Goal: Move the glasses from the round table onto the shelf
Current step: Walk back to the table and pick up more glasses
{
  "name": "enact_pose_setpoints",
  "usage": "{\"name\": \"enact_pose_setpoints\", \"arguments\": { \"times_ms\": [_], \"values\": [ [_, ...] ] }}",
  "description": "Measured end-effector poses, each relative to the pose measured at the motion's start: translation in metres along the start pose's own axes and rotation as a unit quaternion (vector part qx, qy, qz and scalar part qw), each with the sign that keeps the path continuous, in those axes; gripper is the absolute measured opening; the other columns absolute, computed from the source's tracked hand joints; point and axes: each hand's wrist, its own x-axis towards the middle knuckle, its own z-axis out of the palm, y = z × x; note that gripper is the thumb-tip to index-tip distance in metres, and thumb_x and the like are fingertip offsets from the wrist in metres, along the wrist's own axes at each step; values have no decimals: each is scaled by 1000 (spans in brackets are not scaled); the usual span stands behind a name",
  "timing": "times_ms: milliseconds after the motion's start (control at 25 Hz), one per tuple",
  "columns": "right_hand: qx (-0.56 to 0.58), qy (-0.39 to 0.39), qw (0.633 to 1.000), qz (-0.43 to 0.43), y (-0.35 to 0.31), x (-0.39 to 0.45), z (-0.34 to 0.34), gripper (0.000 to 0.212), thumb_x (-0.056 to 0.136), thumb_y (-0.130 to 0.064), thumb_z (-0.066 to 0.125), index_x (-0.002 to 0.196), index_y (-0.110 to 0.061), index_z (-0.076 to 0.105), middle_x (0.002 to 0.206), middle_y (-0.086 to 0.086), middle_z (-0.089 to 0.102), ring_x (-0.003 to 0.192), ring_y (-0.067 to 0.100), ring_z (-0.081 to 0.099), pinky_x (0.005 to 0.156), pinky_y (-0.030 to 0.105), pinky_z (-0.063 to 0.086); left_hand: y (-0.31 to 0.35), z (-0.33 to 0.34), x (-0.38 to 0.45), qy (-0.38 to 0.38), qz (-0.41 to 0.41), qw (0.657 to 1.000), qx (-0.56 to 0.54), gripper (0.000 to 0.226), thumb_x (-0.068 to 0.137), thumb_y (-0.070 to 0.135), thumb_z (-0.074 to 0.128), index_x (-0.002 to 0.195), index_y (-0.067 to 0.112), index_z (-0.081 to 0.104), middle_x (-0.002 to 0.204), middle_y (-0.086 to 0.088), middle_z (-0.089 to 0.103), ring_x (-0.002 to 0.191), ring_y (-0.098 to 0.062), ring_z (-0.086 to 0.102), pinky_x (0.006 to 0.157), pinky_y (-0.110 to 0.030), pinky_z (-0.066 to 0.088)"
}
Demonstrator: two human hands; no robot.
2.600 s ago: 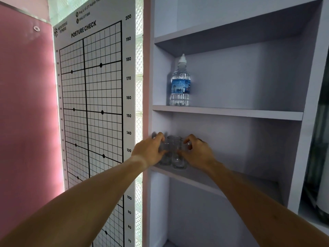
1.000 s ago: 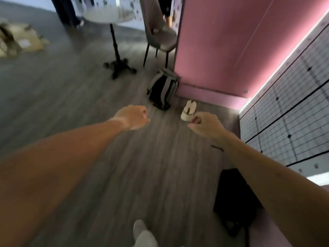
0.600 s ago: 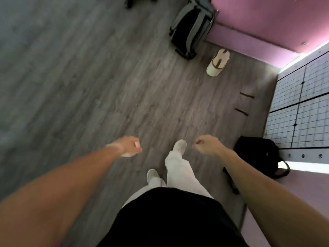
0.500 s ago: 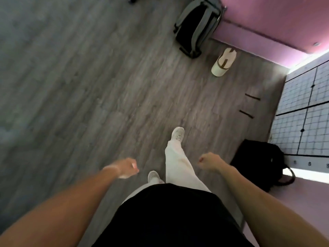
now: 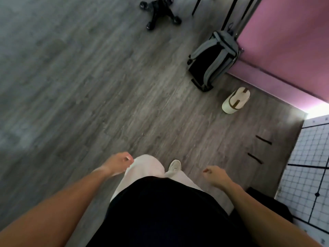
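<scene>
Ahead, bare floor (image 5: 89, 86); both hands loosely curled, empty: left (image 5: 118, 163), right (image 5: 214, 176).

- The round table's black base (image 5: 161, 14) shows only its clawed feet; the column and top are cut off by the upper edge.
- Thin dark chair legs (image 5: 231, 11) run out of the frame at the top, seat unseen.
- The left hand (image 5: 119, 162) is smeared by motion blur; its fingers look loosely curled, and its inner edge is just beside the pale trouser leg (image 5: 142, 168).
- The right hand (image 5: 215, 176) is seen from behind, so its palm is hidden.
- One shoe (image 5: 174, 166) shows only its toe; the other is hidden.
- The black bag (image 5: 267, 202) is mostly covered by the right forearm.
- The grid chart (image 5: 309, 166) is cropped at the right edge.
- The floor (image 5: 35, 86) at far left is blurred.
</scene>
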Motion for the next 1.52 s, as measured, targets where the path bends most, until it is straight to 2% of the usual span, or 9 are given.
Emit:
{"name": "enact_pose_setpoints", "arguments": {
  "times_ms": [320,440,560,760,960,1120,1200,1360,1520],
  "values": [
    [-11,-23,1000,15,-100,97,-123,31,95,-18,48,103,8,63,107,25,66,104,39,62,89,41,49,46,-103,106,-45,-54,997,-13,10,88,26,58,83,26,66,76,4,71,60,-8,65,66,-20,50],
    [22,-22,999,26,-158,130,-167,33,95,-22,49,108,5,62,110,22,66,105,38,61,91,46,49,68,-167,153,-34,-55,998,-18,11,88,25,57,82,28,66,83,6,69,71,-12,64,76,-24,52],
    [51,13,999,11,-209,152,-215,31,87,-32,53,97,-6,67,96,15,69,83,27,64,83,45,51,95,-219,189,-46,-49,998,-2,12,87,23,55,86,25,67,90,3,70,78,-16,64,84,-31,54],
    [110,65,992,1,-274,198,-298,17,85,-36,53,81,-29,67,82,-13,68,84,14,63,77,30,50,150,-301,259,-61,-19,998,14,13,91,20,54,87,19,66,86,-4,70,78,-19,65,80,-35,56],
    [56,18,998,-7,-305,260,-374,38,79,-32,46,96,-8,70,96,11,71,100,31,64,84,39,51,206,-362,337,-66,-30,997,34,15,94,24,56,94,14,67,89,-5,70,73,-17,63,74,-28,53],
    [51,11,998,19,-323,320,-464,30,87,-27,50,101,-10,71,104,6,71,92,24,63,80,33,49,269,-423,397,-49,-44,997,31,13,93,23,56,89,18,67,84,-1,69,63,-9,61,64,-21,51],
    [34,4,999,10,-331,342,-505,30,90,-27,50,101,-7,70,107,8,70,95,25,63,82,33,48,302,-451,422,-41,-37,998,34,12,91,24,57,84,24,66,80,3,70,64,-10,64,69,-23,53],
    [56,30,998,-5,-362,394,-603,26,93,-29,53,99,-11,70,101,8,70,98,26,65,81,35,49,375,-510,480,0,-15,998,59,14,90,36,55,84,30,65,100,8,71,96,-15,65,87,-29,49],
    [75,32,996,-21,-407,439,-669,17,92,-31,54,90,-23,68,90,-5,68,83,13,63,69,28,48,420,-557,525,8,-36,999,26,24,73,47,52,76,29,67,86,13,72,86,-11,67,80,-31,51]
  ]
}}
